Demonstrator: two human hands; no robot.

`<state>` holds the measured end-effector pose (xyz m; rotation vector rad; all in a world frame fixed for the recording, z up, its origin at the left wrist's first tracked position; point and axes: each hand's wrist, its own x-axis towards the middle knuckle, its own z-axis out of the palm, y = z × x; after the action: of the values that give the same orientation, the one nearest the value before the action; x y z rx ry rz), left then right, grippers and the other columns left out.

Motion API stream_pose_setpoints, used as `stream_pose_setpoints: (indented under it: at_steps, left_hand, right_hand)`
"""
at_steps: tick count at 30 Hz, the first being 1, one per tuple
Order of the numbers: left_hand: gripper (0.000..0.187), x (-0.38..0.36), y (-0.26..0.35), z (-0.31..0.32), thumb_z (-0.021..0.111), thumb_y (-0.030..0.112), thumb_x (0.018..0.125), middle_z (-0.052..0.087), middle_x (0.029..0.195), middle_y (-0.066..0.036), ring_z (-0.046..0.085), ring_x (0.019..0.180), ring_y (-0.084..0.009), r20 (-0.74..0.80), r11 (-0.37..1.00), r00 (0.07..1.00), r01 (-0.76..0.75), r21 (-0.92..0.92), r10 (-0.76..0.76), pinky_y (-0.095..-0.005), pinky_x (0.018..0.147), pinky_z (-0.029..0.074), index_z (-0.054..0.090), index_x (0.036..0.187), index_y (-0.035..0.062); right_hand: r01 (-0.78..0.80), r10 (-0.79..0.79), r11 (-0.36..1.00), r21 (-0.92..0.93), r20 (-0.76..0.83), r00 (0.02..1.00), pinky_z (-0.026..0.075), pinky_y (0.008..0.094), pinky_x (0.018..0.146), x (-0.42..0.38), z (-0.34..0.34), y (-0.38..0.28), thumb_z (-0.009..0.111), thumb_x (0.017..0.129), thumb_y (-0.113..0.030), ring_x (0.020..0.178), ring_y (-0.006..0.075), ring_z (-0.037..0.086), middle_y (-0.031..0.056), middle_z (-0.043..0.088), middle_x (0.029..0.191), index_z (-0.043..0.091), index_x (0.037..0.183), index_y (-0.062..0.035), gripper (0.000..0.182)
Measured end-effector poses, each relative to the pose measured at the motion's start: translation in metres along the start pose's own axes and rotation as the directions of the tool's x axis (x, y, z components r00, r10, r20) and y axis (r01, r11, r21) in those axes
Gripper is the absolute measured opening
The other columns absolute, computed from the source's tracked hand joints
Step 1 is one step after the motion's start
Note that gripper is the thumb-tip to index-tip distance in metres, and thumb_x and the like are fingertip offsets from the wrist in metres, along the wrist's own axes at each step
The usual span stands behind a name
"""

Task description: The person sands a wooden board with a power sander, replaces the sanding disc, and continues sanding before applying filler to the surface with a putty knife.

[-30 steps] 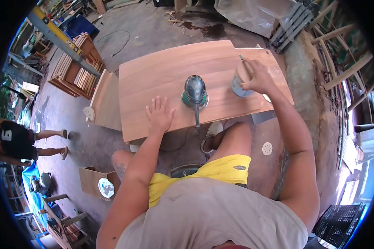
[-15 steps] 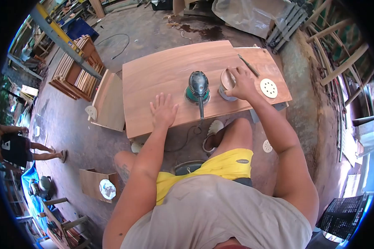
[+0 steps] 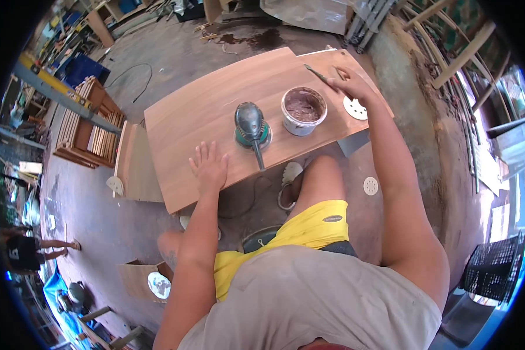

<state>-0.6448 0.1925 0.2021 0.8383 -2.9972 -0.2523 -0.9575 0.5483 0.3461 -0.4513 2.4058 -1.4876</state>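
My left hand (image 3: pixel 210 167) lies flat, fingers spread, on the wooden panel (image 3: pixel 198 111) and holds nothing. To its right, a dark and green sander (image 3: pixel 249 123) rests on the panel. Beside the sander stands an uncovered white tub (image 3: pixel 301 127) with brownish paste inside. My right hand (image 3: pixel 351 86) is at the near end of a slim, dark tool (image 3: pixel 317 74), its thumb and fingers apart. The hand hides that end, so a firm grip is not visible. A pale sanding disc with holes (image 3: pixel 354 109) lies partly under my right wrist.
Another disc (image 3: pixel 370 186) is on the floor at the right, and one (image 3: pixel 115 186) rests on a wooden box (image 3: pixel 140 163) at the left. Slatted wooden frames (image 3: pixel 90 131) stand beyond. A person (image 3: pixel 26 252) stands at the far left. A black crate (image 3: pixel 494 267) is at the lower right.
My right hand has left the tub and moved right and away from me to the tool, uncovering the paste. The view has shifted; my left hand stays flat on the panel.
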Motion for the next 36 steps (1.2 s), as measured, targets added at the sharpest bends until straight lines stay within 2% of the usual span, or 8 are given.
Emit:
stream_pose_setpoints:
  at_steps: [3, 6, 7, 10, 16, 26, 34, 36]
  left_hand:
    - [0.065, 0.001, -0.002, 0.004, 0.043, 0.054, 0.101, 0.027, 0.166, -0.009, 0.020, 0.154, -0.0282, -0.022, 1.000, 1.000, -0.009, -0.015, 0.009, -0.0531, 0.124, 0.009, 0.036, 0.157, 0.0214]
    - [0.064, 0.003, -0.006, 0.012, 0.045, 0.053, 0.101, 0.028, 0.165, -0.010, 0.021, 0.154, -0.0296, -0.052, 1.000, 0.998, -0.022, -0.007, 0.022, -0.0547, 0.123, 0.010, 0.039, 0.156, 0.0209]
    - [0.064, 0.003, -0.006, 0.013, 0.045, 0.053, 0.101, 0.028, 0.165, -0.010, 0.021, 0.154, -0.0296, -0.045, 0.999, 0.998, -0.036, 0.000, 0.035, -0.0547, 0.123, 0.010, 0.039, 0.156, 0.0209]
    - [0.062, 0.003, -0.008, 0.014, 0.048, 0.053, 0.100, 0.031, 0.164, -0.011, 0.023, 0.153, -0.0307, -0.079, 0.997, 0.995, -0.066, -0.028, 0.064, -0.0558, 0.122, 0.011, 0.044, 0.153, 0.0208]
    - [0.063, 0.006, -0.013, 0.022, 0.052, 0.048, 0.099, 0.032, 0.163, -0.013, 0.025, 0.152, -0.0335, -0.105, 0.993, 0.988, -0.115, -0.036, 0.110, -0.0581, 0.121, 0.013, 0.044, 0.153, 0.0186]
    - [0.063, 0.008, -0.019, 0.021, 0.050, 0.049, 0.101, 0.032, 0.163, -0.015, 0.025, 0.151, -0.0350, -0.110, 0.990, 0.984, -0.142, -0.022, 0.139, -0.0600, 0.120, 0.014, 0.042, 0.154, 0.0160]
    - [0.061, 0.010, -0.062, 0.025, 0.052, 0.044, 0.101, 0.040, 0.155, -0.025, 0.034, 0.146, -0.0394, -0.166, 0.938, 0.930, -0.341, -0.064, 0.327, -0.0540, 0.119, 0.024, 0.049, 0.147, 0.0043]
    - [0.060, -0.003, -0.091, 0.018, 0.056, 0.040, 0.100, 0.046, 0.148, -0.031, 0.042, 0.139, -0.0432, -0.194, 0.996, 0.979, -0.068, -0.052, 0.056, -0.0510, 0.116, 0.032, 0.051, 0.143, -0.0023]
  right_hand:
    - [-0.178, 0.179, 0.983, 0.040, -0.036, 0.983, 0.038, 0.0215, 0.048, 0.013, -0.026, 0.055, 0.086, 0.075, -0.046, 0.062, 0.0053, 0.051, 0.0153, 0.065, 0.109, 0.038, 0.151, 0.0054, 0.103]
    - [-0.294, 0.290, 0.954, -0.062, -0.066, 0.955, 0.052, 0.0287, 0.065, 0.023, -0.037, 0.084, 0.085, 0.075, -0.050, 0.081, 0.0146, 0.064, 0.0207, 0.066, 0.116, 0.038, 0.151, 0.0055, 0.105]
    - [-0.081, 0.026, 0.985, -0.151, -0.331, 0.943, 0.053, 0.0383, 0.090, 0.046, -0.029, 0.138, 0.083, 0.074, -0.054, 0.105, 0.0288, 0.067, 0.0244, 0.065, 0.124, 0.046, 0.146, 0.0046, 0.099]
    - [-0.099, -0.060, 0.944, -0.314, -0.458, 0.887, 0.043, 0.0422, 0.108, 0.046, -0.026, 0.138, 0.081, 0.077, -0.055, 0.127, 0.0369, 0.057, 0.0263, 0.062, 0.132, 0.057, 0.137, 0.0039, 0.087]
    - [0.093, -0.182, 0.981, -0.170, -0.645, 0.742, 0.047, 0.0401, 0.101, -0.063, 0.042, 0.148, 0.075, 0.089, -0.030, 0.118, 0.0309, 0.059, 0.0179, 0.062, 0.126, 0.064, 0.121, -0.0026, 0.043]
    - [-0.003, -0.210, 0.955, -0.297, -0.681, 0.702, 0.041, 0.0458, 0.110, -0.100, 0.045, 0.183, 0.081, 0.077, -0.024, 0.131, 0.0385, 0.047, 0.0189, 0.055, 0.136, 0.064, 0.124, -0.0068, 0.052]
    - [-0.040, -0.005, 0.998, -0.052, -0.662, 0.750, 0.047, 0.0473, 0.104, -0.065, 0.071, 0.143, 0.075, 0.079, -0.028, 0.123, 0.0408, 0.054, 0.0204, 0.055, 0.133, 0.055, 0.133, -0.0071, 0.061]
    - [-0.141, 0.109, 0.990, -0.018, -0.538, 0.836, 0.046, 0.0441, 0.107, -0.074, 0.082, 0.138, 0.075, 0.078, -0.028, 0.128, 0.0360, 0.053, 0.0201, 0.051, 0.140, 0.047, 0.143, -0.0097, 0.073]
